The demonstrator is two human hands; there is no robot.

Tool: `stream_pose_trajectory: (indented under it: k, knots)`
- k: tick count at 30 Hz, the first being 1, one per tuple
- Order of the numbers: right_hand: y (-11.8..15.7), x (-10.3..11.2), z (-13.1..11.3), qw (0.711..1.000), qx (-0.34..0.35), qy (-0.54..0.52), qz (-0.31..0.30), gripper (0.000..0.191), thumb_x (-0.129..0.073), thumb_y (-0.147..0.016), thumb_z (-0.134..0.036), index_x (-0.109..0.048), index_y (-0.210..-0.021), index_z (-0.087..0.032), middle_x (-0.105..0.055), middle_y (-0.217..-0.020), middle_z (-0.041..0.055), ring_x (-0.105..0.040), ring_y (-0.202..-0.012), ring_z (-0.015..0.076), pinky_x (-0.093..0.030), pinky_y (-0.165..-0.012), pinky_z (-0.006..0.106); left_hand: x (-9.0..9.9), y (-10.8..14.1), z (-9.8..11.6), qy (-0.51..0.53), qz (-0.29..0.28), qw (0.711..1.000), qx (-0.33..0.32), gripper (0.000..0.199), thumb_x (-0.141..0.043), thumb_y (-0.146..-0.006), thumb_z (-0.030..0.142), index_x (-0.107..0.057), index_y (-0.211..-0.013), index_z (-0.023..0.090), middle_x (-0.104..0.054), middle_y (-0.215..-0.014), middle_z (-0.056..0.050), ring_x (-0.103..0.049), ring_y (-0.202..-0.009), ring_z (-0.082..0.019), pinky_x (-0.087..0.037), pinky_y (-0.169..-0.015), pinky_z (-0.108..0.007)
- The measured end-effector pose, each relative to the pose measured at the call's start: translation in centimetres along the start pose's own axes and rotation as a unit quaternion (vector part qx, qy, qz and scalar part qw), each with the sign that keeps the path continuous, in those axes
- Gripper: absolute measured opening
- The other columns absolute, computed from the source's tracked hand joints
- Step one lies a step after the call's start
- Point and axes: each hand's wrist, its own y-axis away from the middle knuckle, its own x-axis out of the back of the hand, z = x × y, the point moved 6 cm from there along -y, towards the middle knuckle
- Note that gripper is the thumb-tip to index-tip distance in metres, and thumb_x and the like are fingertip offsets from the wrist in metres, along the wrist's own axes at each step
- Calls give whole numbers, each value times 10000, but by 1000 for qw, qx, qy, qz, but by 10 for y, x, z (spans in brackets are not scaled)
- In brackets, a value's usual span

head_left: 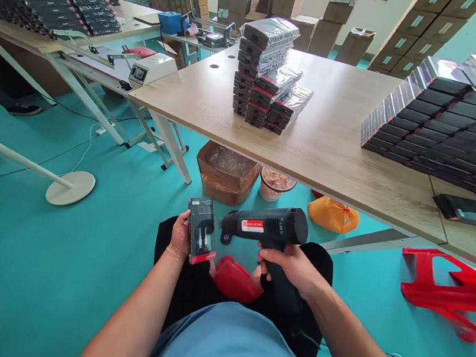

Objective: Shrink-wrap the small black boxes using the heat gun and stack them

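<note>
My left hand is closed around the left edge of a slim black retail box with a red lower end and a picture of cable plugs. In my right hand is a black heat gun with a red and white label, its fingers wrapped round the handle. The gun's nozzle points left at the box's right side, a small gap apart. Both things are held above my lap. On the table ahead stand stacked film-wrapped black boxes.
A large block of black boxes stands on the table at right, with a single box near the edge. Below are a carton, a basket and an orange bag. A red stool lies right; a pole base stands left.
</note>
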Motion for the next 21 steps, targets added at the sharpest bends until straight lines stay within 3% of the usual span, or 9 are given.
stream_pose_trajectory:
  k: [3,6,10,14,15,18,21]
  knots:
    - [2,-16,13,999,2,-33,-33,313,-800,-738,-402,-685,-890,-154,-683,-606,25,-586,-526,166,-473,-541,308,-5,-2,-2,10,-12,1000,-8,469,-629,-811,480,-741,-1111,138,-782,-941,-116,-750,-920,-344,-607,-791,-452]
    - [2,-17,19,998,8,-65,10,342,-806,-741,-429,-689,-904,-153,-680,-620,18,-581,-526,156,-475,-548,306,-8,-4,-3,9,-23,1000,-8,470,-623,-822,482,-739,-1119,136,-782,-965,-119,-747,-945,-345,-603,-812,-454]
    - [-1,-15,19,999,3,-41,-34,303,-798,-751,-384,-692,-904,-145,-693,-642,28,-599,-542,164,-484,-553,308,-10,-2,0,34,-41,999,-9,479,-604,-841,453,-727,-1165,123,-782,-1014,-126,-743,-983,-348,-591,-871,-472]
    - [-11,1,1,997,42,-19,61,273,-806,-715,-353,-682,-869,-166,-659,-607,-4,-587,-536,160,-479,-535,296,-13,2,-3,55,-77,995,29,510,-570,-877,470,-713,-1219,119,-779,-1069,-142,-736,-1022,-369,-571,-928,-512]
    - [-13,-1,-5,997,47,-19,57,270,-803,-718,-350,-688,-881,-168,-672,-636,2,-595,-550,162,-483,-536,294,-15,2,-6,54,-83,994,49,503,-559,-888,461,-712,-1225,120,-781,-1068,-143,-735,-1028,-374,-568,-934,-521]
    - [-19,-18,-22,998,43,15,-32,213,-763,-758,-318,-699,-891,-165,-688,-651,20,-601,-563,165,-484,-543,295,-17,4,-17,38,-85,990,108,472,-525,-916,411,-709,-1237,118,-785,-1053,-147,-736,-1038,-387,-564,-940,-535]
    - [-20,-23,-41,994,80,65,-30,146,-727,-762,-289,-681,-835,-171,-644,-592,-5,-569,-542,152,-468,-536,286,-21,4,-22,34,-95,986,130,488,-493,-944,426,-704,-1251,110,-786,-1051,-156,-738,-1039,-389,-566,-940,-532]
